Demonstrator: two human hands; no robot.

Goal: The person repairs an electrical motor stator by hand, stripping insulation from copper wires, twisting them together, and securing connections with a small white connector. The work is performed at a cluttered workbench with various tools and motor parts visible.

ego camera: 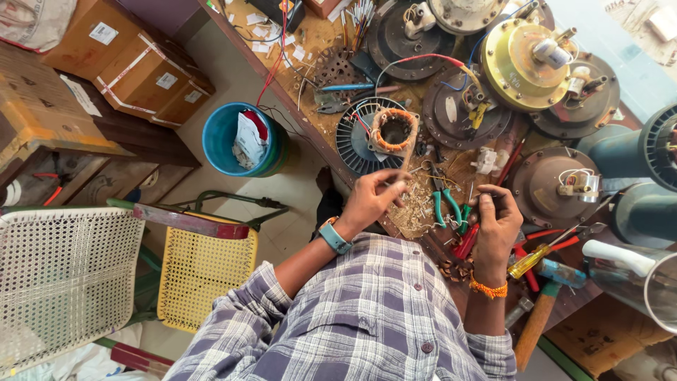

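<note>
Plaid sleeves frame both hands over the counter [331, 134], cluttered with fan motor parts. Left hand [374, 197], with a teal watch at the wrist, is pinched narrow on what looks like a thin wire end, just below the stator [393, 130] with its orange winding, which sits on a dark finned rotor plate [360, 141]. Right hand [497, 219] is closed around something small and dark; what it is cannot be told. Green-handled pliers [446, 206] lie between the hands, amid wire scraps. Right of the stator stands a yellow motor housing [518, 63]. Judging by the grip, wire ends are being stripped or joined; the next move seems to call for a steady pinch and fine alignment of both hands.
</note>
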